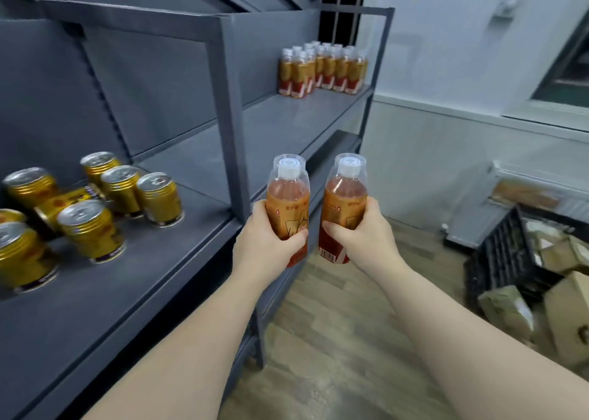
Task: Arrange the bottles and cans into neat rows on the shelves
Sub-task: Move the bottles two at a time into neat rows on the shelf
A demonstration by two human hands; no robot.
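Just beside the shelf edge [165,289], left hand [267,244] and right hand [363,238] grip bottles [288,196].

Pale wall [446,53], wood floor [334,340], window [567,78]

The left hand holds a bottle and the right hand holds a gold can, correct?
No. In the head view the right hand also holds a bottle, not a gold can; the left hand holds the other bottle, as you say.

A shop stockroom: grey retail shelving [229,107] stocked with drinks, beside a crate [503,260] of cardboard boxes [506,311].
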